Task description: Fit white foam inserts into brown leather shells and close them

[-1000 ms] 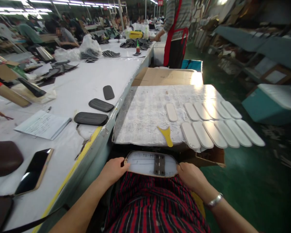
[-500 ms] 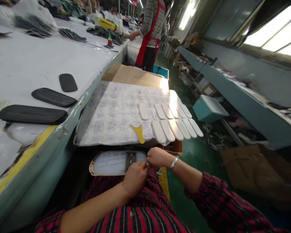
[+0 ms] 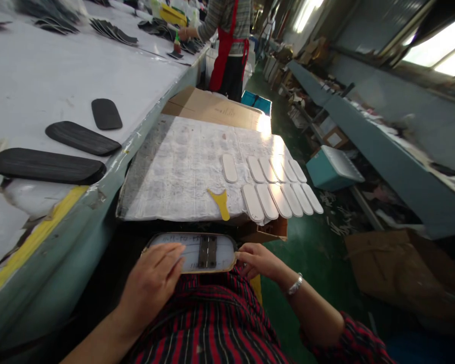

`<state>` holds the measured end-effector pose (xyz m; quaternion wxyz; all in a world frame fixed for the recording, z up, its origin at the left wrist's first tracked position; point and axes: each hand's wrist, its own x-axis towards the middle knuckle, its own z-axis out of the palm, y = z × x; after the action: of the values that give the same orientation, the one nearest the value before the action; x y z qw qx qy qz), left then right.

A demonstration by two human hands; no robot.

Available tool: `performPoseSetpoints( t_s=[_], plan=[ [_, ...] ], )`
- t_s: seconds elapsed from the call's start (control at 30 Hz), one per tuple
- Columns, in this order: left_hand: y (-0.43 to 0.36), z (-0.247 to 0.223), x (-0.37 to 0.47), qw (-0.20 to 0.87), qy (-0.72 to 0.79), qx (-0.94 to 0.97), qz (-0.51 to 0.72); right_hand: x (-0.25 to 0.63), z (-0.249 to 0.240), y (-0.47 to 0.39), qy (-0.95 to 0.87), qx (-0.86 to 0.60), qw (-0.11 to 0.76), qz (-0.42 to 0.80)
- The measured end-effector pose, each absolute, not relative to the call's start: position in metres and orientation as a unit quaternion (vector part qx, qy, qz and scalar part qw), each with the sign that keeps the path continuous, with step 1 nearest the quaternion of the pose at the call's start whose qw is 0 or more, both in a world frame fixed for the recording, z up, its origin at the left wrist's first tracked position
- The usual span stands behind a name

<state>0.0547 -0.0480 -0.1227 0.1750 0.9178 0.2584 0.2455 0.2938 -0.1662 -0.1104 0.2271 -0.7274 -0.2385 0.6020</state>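
On my lap lies an oval translucent white plastic board (image 3: 191, 253) with handwriting, a dark metal hinge (image 3: 208, 251) near its right half and a tan edging round its rim. My left hand (image 3: 151, 278) rests over the board's left end, fingers stretched out and partly covering it. At the right end, my right hand (image 3: 256, 259) pinches the tan edging between thumb and fingers; the fingertips are partly hidden. Just beyond the board, a yellow forked piece (image 3: 220, 203) lies on the white-covered work surface (image 3: 174, 172).
Two rows of pale oval pieces (image 3: 267, 202) lie on the right of that surface. Black curved pieces (image 3: 47, 166) lie on the long table (image 3: 60, 65) to the left. A person in a red apron (image 3: 225, 55) stands ahead. A teal bin (image 3: 333, 169) and cardboard box (image 3: 394, 263) are at right.
My left hand has moved left from beside the hinge to the board's left end, its fingers straightening. My right hand stays at the right end, slightly lower and further right.
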Motion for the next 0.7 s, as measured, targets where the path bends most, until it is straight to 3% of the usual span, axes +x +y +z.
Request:
performPoseSetpoints(
  t_s=[0.2,0.4,0.7],
  plan=[
    [0.000,-0.129,0.024,0.131,0.423,0.877,0.186,0.275,-0.127,-0.175,-0.287,-0.779,0.170,0.530],
    [0.016,-0.140,0.004,0.303,0.491,0.814,-0.066,0.264,-0.118,-0.172,-0.378,-0.846,0.077,0.369],
    [0.008,-0.125,0.017,0.294,0.489,0.820,-0.041,0.264,-0.116,-0.162,-0.476,-0.835,-0.055,0.271]
  ],
)
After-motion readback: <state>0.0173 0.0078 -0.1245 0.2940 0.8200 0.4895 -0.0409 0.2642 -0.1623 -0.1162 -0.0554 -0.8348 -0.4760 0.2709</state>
